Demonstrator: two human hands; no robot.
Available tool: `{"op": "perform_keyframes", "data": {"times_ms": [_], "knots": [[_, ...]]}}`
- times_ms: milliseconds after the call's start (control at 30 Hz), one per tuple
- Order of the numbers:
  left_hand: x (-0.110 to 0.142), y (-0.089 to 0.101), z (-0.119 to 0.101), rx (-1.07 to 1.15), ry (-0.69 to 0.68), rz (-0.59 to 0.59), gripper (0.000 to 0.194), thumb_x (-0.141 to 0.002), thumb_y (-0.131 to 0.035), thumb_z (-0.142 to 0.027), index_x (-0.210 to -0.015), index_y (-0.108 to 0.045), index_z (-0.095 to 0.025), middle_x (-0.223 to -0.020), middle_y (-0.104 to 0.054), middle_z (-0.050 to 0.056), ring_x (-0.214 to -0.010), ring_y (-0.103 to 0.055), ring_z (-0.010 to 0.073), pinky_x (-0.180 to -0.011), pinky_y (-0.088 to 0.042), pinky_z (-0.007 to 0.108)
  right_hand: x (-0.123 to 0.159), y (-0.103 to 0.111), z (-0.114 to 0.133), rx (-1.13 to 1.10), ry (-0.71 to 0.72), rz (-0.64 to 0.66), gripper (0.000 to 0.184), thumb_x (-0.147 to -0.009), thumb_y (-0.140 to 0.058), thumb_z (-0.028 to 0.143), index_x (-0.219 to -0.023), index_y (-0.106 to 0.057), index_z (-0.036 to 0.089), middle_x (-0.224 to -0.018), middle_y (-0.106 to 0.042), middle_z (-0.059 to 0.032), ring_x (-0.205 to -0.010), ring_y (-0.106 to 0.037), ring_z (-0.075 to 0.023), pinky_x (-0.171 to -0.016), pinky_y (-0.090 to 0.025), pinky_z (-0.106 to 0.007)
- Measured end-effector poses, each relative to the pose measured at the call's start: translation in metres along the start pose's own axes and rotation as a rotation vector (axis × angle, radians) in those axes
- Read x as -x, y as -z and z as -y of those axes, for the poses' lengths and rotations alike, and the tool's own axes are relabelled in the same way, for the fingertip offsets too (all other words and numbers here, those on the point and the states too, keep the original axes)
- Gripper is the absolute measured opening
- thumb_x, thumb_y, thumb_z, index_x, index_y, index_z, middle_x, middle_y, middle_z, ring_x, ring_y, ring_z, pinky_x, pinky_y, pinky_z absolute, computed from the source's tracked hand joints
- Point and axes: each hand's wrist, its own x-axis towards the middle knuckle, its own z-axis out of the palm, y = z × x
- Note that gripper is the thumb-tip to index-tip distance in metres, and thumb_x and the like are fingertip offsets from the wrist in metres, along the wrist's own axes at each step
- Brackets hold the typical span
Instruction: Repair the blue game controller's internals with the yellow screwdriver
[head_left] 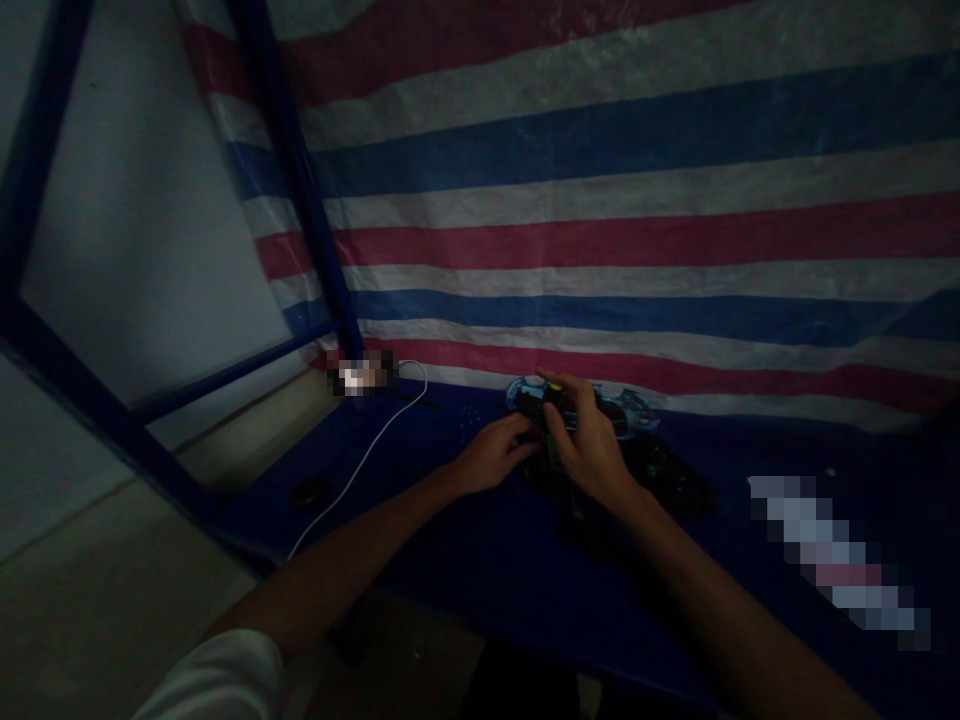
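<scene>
Both of my hands are close together over the blue table, in dim light. My right hand (pixel 589 440) is closed around a dark object with a yellow part (pixel 555 387); the shadow hides its kind. My left hand (pixel 499 453) reaches in from the left, its fingers bent and pressed together at the dark parts beside the right hand. What they grip, if anything, cannot be made out. Just behind my hands lies a light-blue shell with black openings (pixel 637 411), like a toy car body. Black parts (pixel 671 478) lie to the right of my right wrist.
A white cable (pixel 381 437) crosses the blue table (pixel 465 560) on the left, near a small dark object (pixel 310 491). Blurred-out items are at the back left corner and the right. Blue metal posts (pixel 300 190) and a striped plastic sheet (pixel 600 245) border the table.
</scene>
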Motion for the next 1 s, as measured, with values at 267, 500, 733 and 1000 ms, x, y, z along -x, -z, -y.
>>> {"op": "perform_keyframes", "data": {"times_ms": [267, 500, 733, 1000], "knots": [[-0.0021, 0.0067, 0.0041, 0.123, -0.019, 0.077, 0.020, -0.104, -0.052, -0.026, -0.113, -0.066, -0.014, -0.112, -0.071, 0.009, -0.105, -0.067, 0.0211, -0.092, -0.052, 0.031, -0.0016, -0.0029, -0.0009, 0.104, 0.021, -0.147, 0.035, -0.100, -0.057, 0.042, -0.130, -0.056, 0.023, -0.127, -0.059, -0.0142, -0.115, -0.062, -0.0280, -0.095, -0.056, -0.049], [-0.0021, 0.0084, 0.0056, 0.176, -0.024, 0.098, 0.023, -0.104, -0.055, -0.032, -0.112, -0.066, -0.014, -0.108, -0.071, 0.008, -0.097, -0.067, 0.0193, -0.087, -0.050, 0.028, -0.0040, -0.0007, 0.0010, 0.191, 0.068, -0.214, 0.023, -0.101, -0.056, 0.032, -0.121, -0.059, 0.021, -0.111, -0.063, -0.0111, -0.106, -0.059, -0.0273, -0.092, -0.053, -0.047], [-0.0019, 0.0080, 0.0092, 0.188, 0.009, 0.100, 0.020, -0.102, -0.057, -0.029, -0.109, -0.067, -0.013, -0.101, -0.070, 0.006, -0.086, -0.066, 0.0161, -0.080, -0.050, 0.026, -0.0024, -0.0026, -0.0004, 0.189, 0.096, -0.174, 0.031, -0.103, -0.049, 0.028, -0.133, -0.055, 0.023, -0.123, -0.067, -0.0115, -0.112, -0.060, -0.0271, -0.097, -0.050, -0.048], [-0.0022, 0.0054, 0.0100, 0.141, 0.010, 0.068, 0.018, -0.100, -0.061, -0.027, -0.109, -0.069, -0.013, -0.103, -0.073, 0.006, -0.085, -0.068, 0.0161, -0.077, -0.051, 0.025, -0.0012, -0.0049, -0.0003, 0.203, 0.064, -0.248, 0.031, -0.097, -0.063, 0.042, -0.120, -0.061, 0.023, -0.115, -0.061, -0.0128, -0.106, -0.060, -0.0287, -0.090, -0.054, -0.047]]}}
